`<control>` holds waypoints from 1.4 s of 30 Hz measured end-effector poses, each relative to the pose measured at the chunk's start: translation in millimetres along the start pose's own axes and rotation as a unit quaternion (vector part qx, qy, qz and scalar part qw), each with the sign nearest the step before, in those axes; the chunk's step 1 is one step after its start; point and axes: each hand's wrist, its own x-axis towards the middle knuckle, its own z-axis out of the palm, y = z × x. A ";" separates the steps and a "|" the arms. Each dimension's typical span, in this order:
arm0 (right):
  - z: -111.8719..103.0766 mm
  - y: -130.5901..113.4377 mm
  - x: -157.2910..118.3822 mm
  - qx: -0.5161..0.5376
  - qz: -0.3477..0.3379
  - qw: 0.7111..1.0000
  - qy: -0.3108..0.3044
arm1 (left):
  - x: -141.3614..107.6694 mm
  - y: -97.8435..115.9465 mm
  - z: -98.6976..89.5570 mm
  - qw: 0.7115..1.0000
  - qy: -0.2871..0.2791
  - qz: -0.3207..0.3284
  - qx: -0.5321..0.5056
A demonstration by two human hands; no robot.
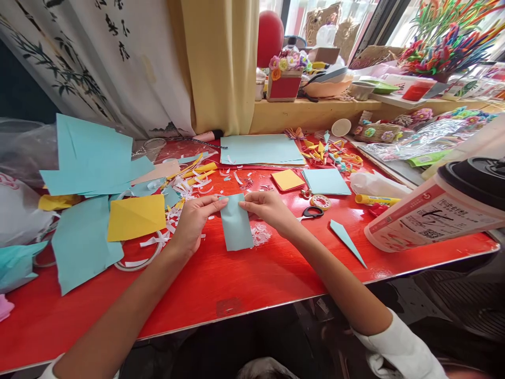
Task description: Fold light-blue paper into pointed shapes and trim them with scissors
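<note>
A light blue strip of paper point(238, 229) hangs from both hands just above the red table point(276, 284). My left hand point(199, 218) pinches its upper left corner between thumb and fingers. At the upper right corner, my right hand point(270, 210) grips the same paper in a pinch. The strip looks folded or doubled, though I cannot tell for certain. Behind its right edge lies a small heap of white shreds point(261, 235). Scissors with black handles point(313, 212) rest to the right of my right hand, close to a roll of tape point(320, 202).
Left of my hands are blue sheets point(84, 237), a yellow sheet point(137, 217) and paper scraps. Behind lie a blue paper stack point(260, 149), yellow squares point(288, 180) and blue squares point(327, 181). A folded blue piece point(347, 243) and a large cup point(437, 205) are at right.
</note>
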 end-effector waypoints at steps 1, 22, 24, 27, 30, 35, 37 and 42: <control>0.5 -0.7 -0.4 0.007 0.003 1.000 0.006 | 0.0 -0.8 -0.1 1.000 0.001 0.009 0.018; -41.7 4.2 15.0 -0.167 -0.114 0.919 0.339 | -6.3 -24.8 12.9 0.944 -0.148 -0.033 0.294; -40.4 2.5 13.9 -0.115 -0.133 0.957 0.230 | -8.1 -24.6 14.1 0.945 -0.128 -0.022 0.300; -18.9 4.4 9.9 -0.195 -0.108 0.974 -0.030 | -7.0 -23.9 14.0 0.954 -0.088 -0.009 0.286; -1.7 10.2 8.1 -0.230 -0.089 0.969 -0.033 | -5.1 -23.9 14.2 0.956 -0.085 -0.008 0.279; -7.8 16.7 10.7 -0.218 -0.021 0.975 -0.036 | -4.7 -26.9 15.4 0.946 -0.090 0.010 0.311; -12.5 17.0 11.1 -0.217 -0.029 0.974 -0.063 | -5.2 -27.1 14.9 0.945 -0.081 0.001 0.316; -15.0 17.8 12.0 -0.166 -0.035 0.982 -0.078 | -4.5 -20.6 15.6 0.941 -0.117 0.013 0.316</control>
